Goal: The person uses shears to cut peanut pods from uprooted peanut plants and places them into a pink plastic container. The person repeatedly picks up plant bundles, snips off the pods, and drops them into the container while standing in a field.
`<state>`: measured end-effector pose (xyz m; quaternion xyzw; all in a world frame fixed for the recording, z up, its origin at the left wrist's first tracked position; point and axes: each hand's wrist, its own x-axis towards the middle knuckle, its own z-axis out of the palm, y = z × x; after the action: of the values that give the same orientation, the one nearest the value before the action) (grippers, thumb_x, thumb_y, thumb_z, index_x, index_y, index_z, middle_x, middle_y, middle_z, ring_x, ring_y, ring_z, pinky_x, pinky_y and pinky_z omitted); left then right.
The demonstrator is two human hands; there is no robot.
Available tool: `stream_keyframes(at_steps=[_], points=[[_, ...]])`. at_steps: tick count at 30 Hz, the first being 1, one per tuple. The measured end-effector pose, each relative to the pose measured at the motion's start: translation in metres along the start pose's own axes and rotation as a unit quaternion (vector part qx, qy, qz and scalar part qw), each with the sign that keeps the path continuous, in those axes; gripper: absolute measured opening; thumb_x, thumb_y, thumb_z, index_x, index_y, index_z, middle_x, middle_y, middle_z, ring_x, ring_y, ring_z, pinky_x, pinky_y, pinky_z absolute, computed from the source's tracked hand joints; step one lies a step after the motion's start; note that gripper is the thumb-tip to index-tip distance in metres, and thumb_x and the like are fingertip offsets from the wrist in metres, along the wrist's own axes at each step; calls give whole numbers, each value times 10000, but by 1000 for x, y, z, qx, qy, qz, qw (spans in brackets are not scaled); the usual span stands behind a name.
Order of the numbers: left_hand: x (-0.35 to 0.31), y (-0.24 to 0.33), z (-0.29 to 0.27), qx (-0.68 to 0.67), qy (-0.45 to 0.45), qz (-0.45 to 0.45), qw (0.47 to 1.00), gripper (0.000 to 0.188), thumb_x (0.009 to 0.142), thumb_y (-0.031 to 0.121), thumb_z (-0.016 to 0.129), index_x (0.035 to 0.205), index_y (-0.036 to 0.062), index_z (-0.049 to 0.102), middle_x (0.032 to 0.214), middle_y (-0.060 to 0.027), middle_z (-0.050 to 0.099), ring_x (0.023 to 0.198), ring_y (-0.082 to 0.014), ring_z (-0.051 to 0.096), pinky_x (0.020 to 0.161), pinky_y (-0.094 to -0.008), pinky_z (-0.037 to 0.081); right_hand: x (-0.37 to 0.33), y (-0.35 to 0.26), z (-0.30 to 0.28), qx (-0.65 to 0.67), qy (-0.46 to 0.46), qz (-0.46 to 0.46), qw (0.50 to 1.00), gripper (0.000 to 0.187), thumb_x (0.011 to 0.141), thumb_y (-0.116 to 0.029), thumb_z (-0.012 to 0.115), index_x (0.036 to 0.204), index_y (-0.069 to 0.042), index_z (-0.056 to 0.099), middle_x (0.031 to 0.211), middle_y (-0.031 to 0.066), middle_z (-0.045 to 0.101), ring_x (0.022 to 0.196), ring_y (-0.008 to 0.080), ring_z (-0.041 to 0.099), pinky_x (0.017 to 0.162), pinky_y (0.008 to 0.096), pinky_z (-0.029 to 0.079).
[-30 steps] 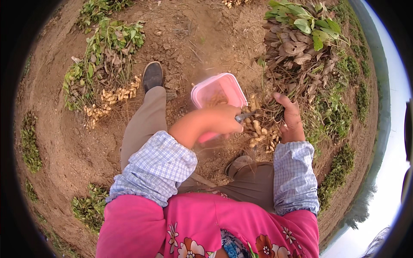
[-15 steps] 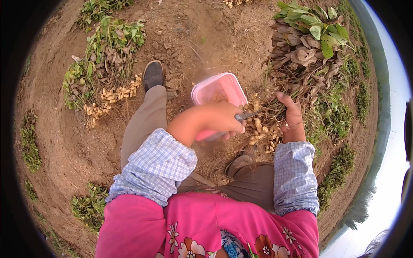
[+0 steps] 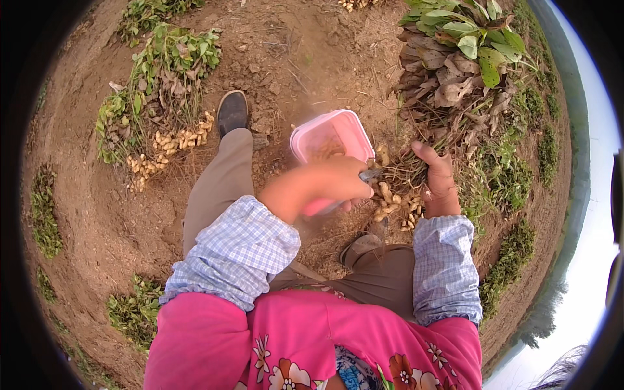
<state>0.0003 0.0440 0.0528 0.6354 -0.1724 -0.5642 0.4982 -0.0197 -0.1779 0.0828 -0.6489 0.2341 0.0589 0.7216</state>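
Note:
My left hand is closed on a pair of shears. Only their short metal blades show past my fingers, at the roots of a bunch of peanut plants. That bunch has drying brown and green leaves at the far end and pale peanuts clustered at the near end. My right hand is wrapped round its stems, the thumb pointing away from me. Below my left hand stands a pink plastic tub, its opening partly hidden by my forearm. Some peanuts appear inside, though blurred.
Another pulled peanut bunch lies on the brown soil at the left. My shoes stand either side of the tub. More plants line the right side, and a leafy clump is at the near left.
The bunch has shifted slightly left and away from me. My left hand with the shears has moved a little right, and fewer peanuts show beside the blades.

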Motion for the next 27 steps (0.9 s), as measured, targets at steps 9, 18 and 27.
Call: stream_keyframes(at_steps=[9,18,27], points=[[6,-3,10,-289,62,-19,955,335,875,244,603,1074,-18,541,898,-140,617,674,-231,657,627,-350,574,-5,-1,13,25,48,-29,998,301,762,-85,706,1030,43,655,1005,95,675,846,205,653,823,349,514],[14,-8,15,-44,101,-23,994,312,856,213,615,1034,-31,535,824,-109,630,654,-194,656,580,-325,552,-5,6,20,1,36,-12,999,324,746,-75,725,1040,26,634,931,81,673,804,187,651,742,328,535],[26,-17,21,-351,80,-17,933,286,846,166,629,1045,-9,521,761,-93,586,608,-202,622,586,-364,576,-3,13,26,18,35,-32,999,226,761,-101,722,951,14,680,926,69,676,843,183,627,822,340,489]])
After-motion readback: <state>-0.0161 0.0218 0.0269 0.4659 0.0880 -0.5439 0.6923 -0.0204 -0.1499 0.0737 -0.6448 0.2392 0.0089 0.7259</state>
